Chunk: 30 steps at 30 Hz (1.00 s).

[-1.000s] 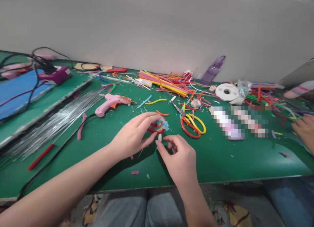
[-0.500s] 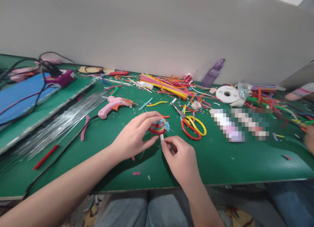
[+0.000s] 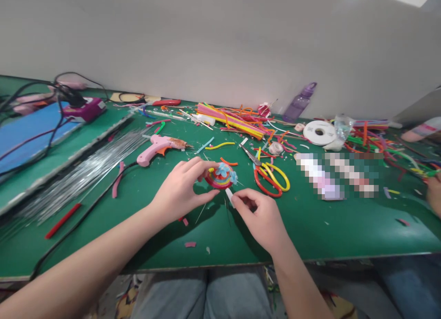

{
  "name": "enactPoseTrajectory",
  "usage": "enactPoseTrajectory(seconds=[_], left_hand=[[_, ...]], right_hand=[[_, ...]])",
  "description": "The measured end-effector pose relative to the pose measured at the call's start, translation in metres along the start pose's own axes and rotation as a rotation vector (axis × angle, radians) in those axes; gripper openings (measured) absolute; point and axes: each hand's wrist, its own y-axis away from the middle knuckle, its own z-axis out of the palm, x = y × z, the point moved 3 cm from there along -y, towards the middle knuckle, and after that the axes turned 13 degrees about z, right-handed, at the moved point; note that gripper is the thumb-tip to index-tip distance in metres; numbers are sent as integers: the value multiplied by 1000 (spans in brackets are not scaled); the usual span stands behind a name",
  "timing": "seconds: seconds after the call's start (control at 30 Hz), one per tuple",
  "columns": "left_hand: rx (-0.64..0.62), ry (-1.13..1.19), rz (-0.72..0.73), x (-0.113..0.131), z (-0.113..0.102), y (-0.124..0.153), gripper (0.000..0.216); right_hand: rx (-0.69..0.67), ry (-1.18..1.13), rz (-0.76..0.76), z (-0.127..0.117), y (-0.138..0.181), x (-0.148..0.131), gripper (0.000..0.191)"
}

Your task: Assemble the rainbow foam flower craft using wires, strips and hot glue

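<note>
A small round coiled ornament (image 3: 219, 179) in rainbow colours, with pale blue flower shapes on top, is gripped at its left rim by my left hand (image 3: 184, 183). Its thumb is under the near edge and its fingers bend over the far side. My right hand (image 3: 260, 213) pinches a short white strip (image 3: 229, 197) between thumb and fingertips. The strip's upper end meets or nearly meets the ornament's lower edge. Thin wires hang below the ornament. Scissors (image 3: 268, 174) with red and yellow handles lie to the right. A pink glue gun (image 3: 160, 148) lies to the left.
Behind my hands lies a heap of coloured pipe cleaners (image 3: 230, 119). A white spool (image 3: 319, 132) and a purple bottle (image 3: 300, 102) stand farther right. Bundled thin wires (image 3: 93, 167) and a purple power block (image 3: 86, 109) are at left. Another person's hand (image 3: 434, 193) shows at the right edge.
My left hand has shifted slightly left and its fingers uncover more of the ornament's top. My right hand has moved a little right, and more of the white strip shows.
</note>
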Motion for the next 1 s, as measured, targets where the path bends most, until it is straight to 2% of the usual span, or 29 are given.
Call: enactPoseTrajectory(seconds=[0.13,0.3,0.5,0.63,0.83,0.9,1.0], left_hand=[[0,27,33,0,2,0,40],[6,14,70,0,3,1,35],[80,-71,157,3,3,0,32],[95,-113,200,5,4,-1,35],[80,-97,204,5,5,-1,37],[78,-80,203,5,5,-1,38],[66,-58,196,5,4,-1,39]], right_hand=[[-12,-1,17,-2,-2,3,22],[-119,-74,69,-2,-4,7,23],[-198,-205,114,-1,-6,8,23],[-101,-120,107,1,-4,7,23],[190,93,-51,2,7,1,21],[218,111,-81,4,8,0,21],[179,91,-70,8,7,0,21]])
